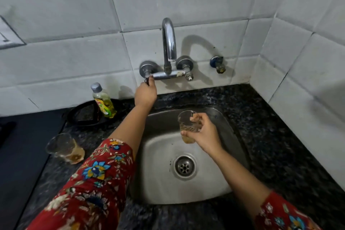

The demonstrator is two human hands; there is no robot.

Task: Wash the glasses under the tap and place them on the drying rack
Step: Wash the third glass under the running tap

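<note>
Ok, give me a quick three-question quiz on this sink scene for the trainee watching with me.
1. True or false: the left hand grips the tap handle.
2. Where is the glass that the right hand holds? A: above the sink. B: set down by the soap. C: upside down on a rack.
3. How many glasses are in view?

Key
1. True.
2. A.
3. Two: the held one, and a second glass standing on the counter left of the sink.
</note>
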